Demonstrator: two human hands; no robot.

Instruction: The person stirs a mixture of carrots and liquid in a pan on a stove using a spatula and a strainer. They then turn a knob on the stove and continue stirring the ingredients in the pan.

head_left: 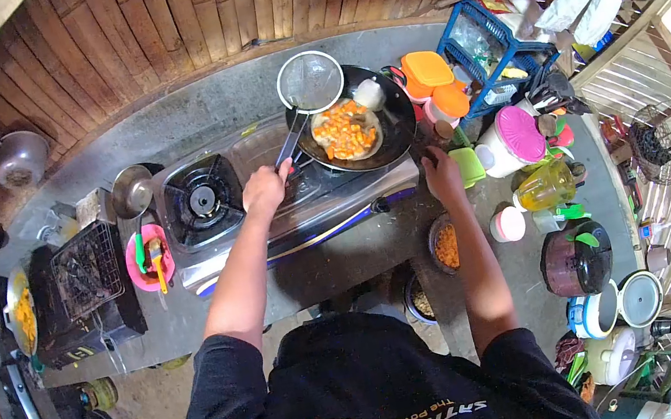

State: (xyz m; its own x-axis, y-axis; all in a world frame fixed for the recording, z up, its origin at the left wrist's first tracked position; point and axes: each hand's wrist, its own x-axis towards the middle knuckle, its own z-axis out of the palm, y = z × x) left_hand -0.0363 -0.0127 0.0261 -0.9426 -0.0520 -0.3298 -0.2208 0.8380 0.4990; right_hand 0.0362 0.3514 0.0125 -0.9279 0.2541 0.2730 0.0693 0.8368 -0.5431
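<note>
My left hand is closed around the handle of a round mesh strainer, whose basket is at the back left rim of a black wok. Orange diced pieces lie in liquid in the wok, with a white lump behind them. The wok stands on the right burner of the gas stove. My right hand is right of the stove, near a green container and a small brown-lidded jar; its fingers are partly bent and what they touch is unclear.
The left burner holds no pan. A pink bowl with utensils and a black grill box are at the left. At the right stand a blue basket, a pink-lidded tub, an oil jug and a dark pot.
</note>
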